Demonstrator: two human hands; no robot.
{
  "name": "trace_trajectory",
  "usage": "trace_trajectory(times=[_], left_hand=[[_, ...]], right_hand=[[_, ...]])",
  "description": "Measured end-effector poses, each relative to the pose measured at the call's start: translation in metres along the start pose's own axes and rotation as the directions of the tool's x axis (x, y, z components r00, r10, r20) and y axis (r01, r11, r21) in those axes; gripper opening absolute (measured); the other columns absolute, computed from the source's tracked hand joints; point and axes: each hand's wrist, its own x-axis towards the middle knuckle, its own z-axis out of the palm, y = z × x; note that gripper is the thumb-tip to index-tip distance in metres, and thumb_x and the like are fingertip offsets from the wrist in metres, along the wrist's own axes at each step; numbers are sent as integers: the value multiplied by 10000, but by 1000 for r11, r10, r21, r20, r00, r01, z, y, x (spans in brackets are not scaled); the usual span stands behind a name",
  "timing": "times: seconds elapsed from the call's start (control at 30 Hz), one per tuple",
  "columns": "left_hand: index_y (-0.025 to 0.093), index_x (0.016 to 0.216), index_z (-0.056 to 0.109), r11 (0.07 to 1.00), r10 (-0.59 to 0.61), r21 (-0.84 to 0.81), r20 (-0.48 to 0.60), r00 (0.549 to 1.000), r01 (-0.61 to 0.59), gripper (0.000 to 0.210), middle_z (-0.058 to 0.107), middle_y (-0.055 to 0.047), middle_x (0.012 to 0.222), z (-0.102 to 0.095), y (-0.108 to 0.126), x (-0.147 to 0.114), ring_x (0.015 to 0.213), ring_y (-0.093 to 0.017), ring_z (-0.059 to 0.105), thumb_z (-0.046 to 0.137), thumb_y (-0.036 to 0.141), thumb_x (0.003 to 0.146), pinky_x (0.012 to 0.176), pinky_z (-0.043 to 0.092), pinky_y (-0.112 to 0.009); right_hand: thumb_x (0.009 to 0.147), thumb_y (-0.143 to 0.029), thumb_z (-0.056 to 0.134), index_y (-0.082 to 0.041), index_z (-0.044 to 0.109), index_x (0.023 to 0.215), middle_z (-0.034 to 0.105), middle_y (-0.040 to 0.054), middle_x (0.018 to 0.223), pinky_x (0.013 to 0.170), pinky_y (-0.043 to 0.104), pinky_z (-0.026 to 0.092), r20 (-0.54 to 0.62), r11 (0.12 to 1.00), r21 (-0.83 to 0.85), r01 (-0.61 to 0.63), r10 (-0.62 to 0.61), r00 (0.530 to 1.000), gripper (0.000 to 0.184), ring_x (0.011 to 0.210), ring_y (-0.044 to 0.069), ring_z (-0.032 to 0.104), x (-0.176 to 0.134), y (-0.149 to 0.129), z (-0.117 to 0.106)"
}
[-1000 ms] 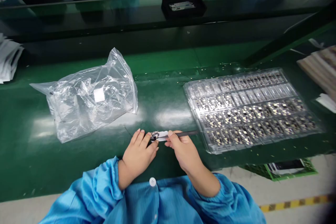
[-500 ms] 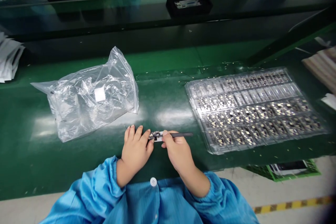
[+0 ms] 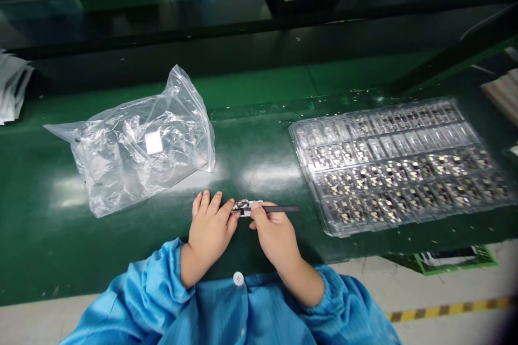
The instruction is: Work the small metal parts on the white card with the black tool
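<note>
My left hand (image 3: 211,226) lies low over the bench with its fingers stretched forward. Its thumb and index finger hold the left end of a small circuit board (image 3: 242,205). Pinched in my right hand (image 3: 276,232) is a pair of dark tweezers (image 3: 283,208), the back end pointing right. The tweezer tips reach toward the board but are hard to make out. A white piece (image 3: 246,213) shows under or beside the board, partly covered by my fingers.
Right of my hands is a clear plastic tray (image 3: 319,197) with rows of small boards. A clear plastic bag (image 3: 121,172) with a white label lies to the left. A black tray (image 3: 279,2) sits behind on the raised ledge. A green crate (image 3: 457,264) stands below the bench edge.
The view has shifted slightly. Both hands stay at the board, and the tweezers remain in my right hand with almost no movement.
</note>
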Motion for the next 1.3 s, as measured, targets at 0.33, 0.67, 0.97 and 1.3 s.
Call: trace_trajectory(times=[0.33,0.67,0.97,1.3], left_hand=[[241,973,656,1000,4,-10,8,1000,-4,260,625,-91,1073,1,-1,0,1034,-331,524,495,335,792,900,381,-484],[242,977,655,1000,3,-8,13,1000,-3,260,624,-93,1074,0,-1,-1,1031,-327,526,502,337,789,899,382,-482],[243,973,657,1000,7,-8,17,1000,-7,258,626,-93,1070,0,-1,0,1031,-331,527,499,334,790,893,387,-483],[239,973,657,1000,8,-8,6,1000,-8,257,627,-95,1069,0,-1,0,1026,-329,533,501,328,790,891,392,-485]], right_hand=[[813,-463,449,-182,607,787,616,-3,596,546,255,423,6,999,-18,45,-45,999,324,569,168,592,2,6,2],[816,-456,445,-195,618,807,667,23,755,643,294,454,-2,997,-37,65,-66,998,314,669,192,624,2,7,4],[823,-446,435,-199,616,808,675,27,802,659,299,461,0,996,-41,85,-85,996,307,686,191,629,1,5,4],[820,-454,435,-195,621,804,675,31,770,649,294,467,-12,993,-56,101,-101,995,320,673,192,631,1,6,4]])
